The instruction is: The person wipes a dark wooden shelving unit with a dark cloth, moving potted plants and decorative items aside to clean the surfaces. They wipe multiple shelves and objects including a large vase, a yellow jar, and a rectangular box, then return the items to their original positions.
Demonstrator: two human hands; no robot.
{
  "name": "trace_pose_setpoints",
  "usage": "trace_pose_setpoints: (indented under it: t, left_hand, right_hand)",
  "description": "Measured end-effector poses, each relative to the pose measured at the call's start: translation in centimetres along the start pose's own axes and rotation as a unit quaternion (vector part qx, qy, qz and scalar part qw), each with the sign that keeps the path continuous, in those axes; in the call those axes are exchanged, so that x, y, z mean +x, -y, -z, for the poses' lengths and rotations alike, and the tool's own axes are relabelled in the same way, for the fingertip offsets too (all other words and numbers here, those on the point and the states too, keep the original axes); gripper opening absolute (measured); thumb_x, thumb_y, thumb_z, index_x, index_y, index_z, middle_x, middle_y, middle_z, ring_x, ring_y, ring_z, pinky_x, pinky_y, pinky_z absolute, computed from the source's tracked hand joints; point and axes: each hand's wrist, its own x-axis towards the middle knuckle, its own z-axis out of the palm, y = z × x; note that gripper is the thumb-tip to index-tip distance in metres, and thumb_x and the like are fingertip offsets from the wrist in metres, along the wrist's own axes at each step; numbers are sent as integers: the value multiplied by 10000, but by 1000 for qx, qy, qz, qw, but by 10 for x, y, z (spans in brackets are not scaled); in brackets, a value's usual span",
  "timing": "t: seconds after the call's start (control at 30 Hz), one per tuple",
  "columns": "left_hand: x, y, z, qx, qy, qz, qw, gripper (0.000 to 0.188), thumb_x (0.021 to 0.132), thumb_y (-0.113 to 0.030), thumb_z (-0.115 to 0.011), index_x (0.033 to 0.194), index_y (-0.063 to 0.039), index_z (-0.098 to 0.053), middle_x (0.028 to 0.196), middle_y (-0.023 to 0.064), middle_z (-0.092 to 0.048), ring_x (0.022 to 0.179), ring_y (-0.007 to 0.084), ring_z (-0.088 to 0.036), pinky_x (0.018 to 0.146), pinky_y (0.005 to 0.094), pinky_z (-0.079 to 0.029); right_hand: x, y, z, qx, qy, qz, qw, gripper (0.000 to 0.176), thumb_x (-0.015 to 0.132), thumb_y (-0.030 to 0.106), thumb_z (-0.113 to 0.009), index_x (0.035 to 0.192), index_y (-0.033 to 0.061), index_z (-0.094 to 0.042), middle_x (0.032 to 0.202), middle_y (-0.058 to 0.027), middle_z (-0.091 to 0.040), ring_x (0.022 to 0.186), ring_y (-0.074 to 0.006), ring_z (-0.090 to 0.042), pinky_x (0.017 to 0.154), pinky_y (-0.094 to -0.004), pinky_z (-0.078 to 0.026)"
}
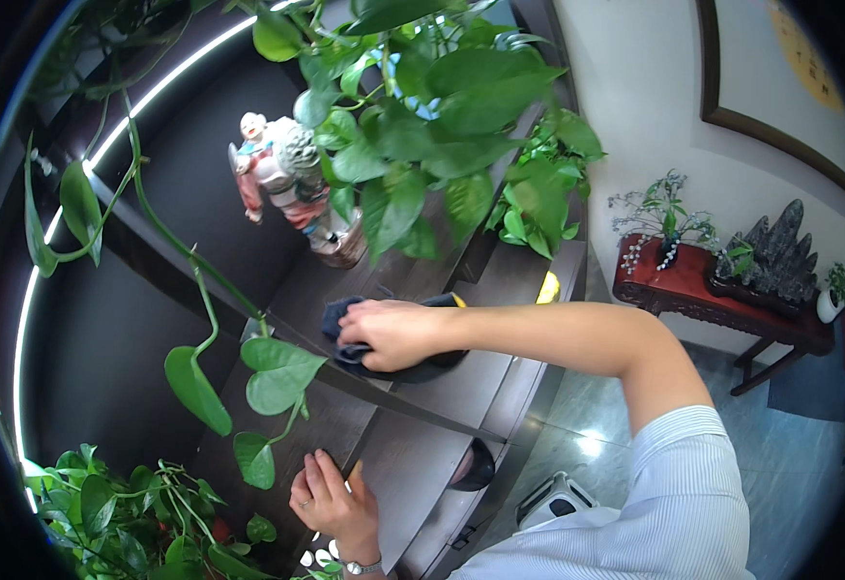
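My right hand [393,332] is closed on a bunched dark blue cloth [335,317] and presses it down at a shelf of the dark wooden cabinet. Under that forearm lies a dark rounded object [426,371], mostly covered, so its kind cannot be told. My left hand [332,496], with a ring and a wristwatch, rests with fingertips on a dark shelf board [314,420] and holds nothing. Further back on the shelf stands a painted porcelain figurine [285,174] on a brown base. A slanting divider panel [408,406] runs between my two hands.
Leafy pothos vines [422,130] hang over the upper shelf, and one strand dangles near my left hand. Another leafy plant [132,507] fills the lower left. A lit strip [169,72] edges the cabinet. On the right, a red wooden side table [654,272] bears a dark rock ornament [774,254].
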Motion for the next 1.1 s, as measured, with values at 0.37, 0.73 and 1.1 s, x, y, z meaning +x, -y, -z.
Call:
trace_pose_setpoints:
  t: [0.37, 0.73, 1.1]
  left_hand:
    - [-2, 0, -1, -12, 13, 7, 1000, 467, 815, -360, -629, 1080, 24, -603, 1049, 141, -606, 872, 301, -538, 744, 405, -411]
    - [0, -3, 0, -24, -13, 14, 1000, 398, 781, -266, -653, 1059, 17, -607, 1013, 140, -609, 911, 326, -539, 771, 412, -423]
    - [-1, 0, 3, -36, -12, 5, 999, 394, 819, -282, -626, 1105, -13, -592, 1077, 118, -592, 965, 298, -537, 807, 400, -421]
  right_hand:
    - [-60, -129, 139, -259, -80, -246, 931, 321, 777, 348, -598, 967, 90, -623, 998, -135, -629, 901, -291, -600, 784, -387, -474]
    - [-26, -11, 29, -39, -82, -120, 989, 246, 660, 255, -614, 838, 95, -667, 885, -148, -650, 900, -325, -609, 773, -426, -491]
    - [-126, 69, -34, 187, -325, -90, 922, 300, 671, 150, -638, 954, 51, -640, 924, -114, -647, 900, -258, -615, 832, -347, -468]
